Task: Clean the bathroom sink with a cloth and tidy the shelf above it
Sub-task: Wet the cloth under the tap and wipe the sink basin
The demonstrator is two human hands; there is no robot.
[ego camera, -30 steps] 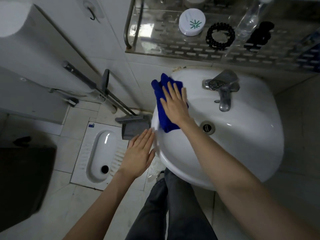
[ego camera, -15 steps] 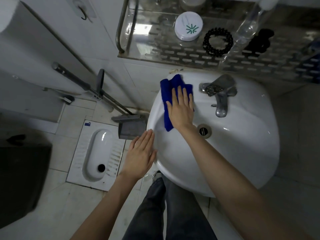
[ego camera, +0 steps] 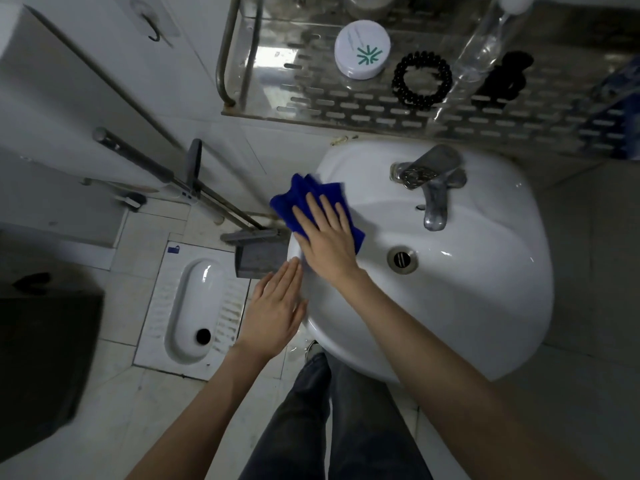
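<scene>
A white sink (ego camera: 478, 306) fills the middle right, with a chrome tap (ego camera: 433, 188) at its back and a drain (ego camera: 401, 259) in the bowl. My right hand (ego camera: 325, 240) lies flat on a blue cloth (ego camera: 304, 199), pressing it onto the sink's left rim. My left hand (ego camera: 273, 313) rests flat against the sink's outer left edge, fingers together, holding nothing. Above the sink hangs a perforated metal shelf (ego camera: 311, 98) carrying a round white jar (ego camera: 362, 50), a black bead bracelet (ego camera: 420, 81), a clear bottle (ego camera: 485, 43) and a black hair clip (ego camera: 505, 77).
A squat toilet (ego camera: 194, 306) is set in the tiled floor at left. A dustpan (ego camera: 258, 254) and long handles (ego camera: 166, 171) lean against the wall beside the sink. A dark bin (ego camera: 41, 358) stands at far left. My legs (ego camera: 329, 427) are below the sink.
My right hand slid the cloth from the back rim near the tap leftward and outward to the sink's left rim. My left hand stayed at the sink's edge.
</scene>
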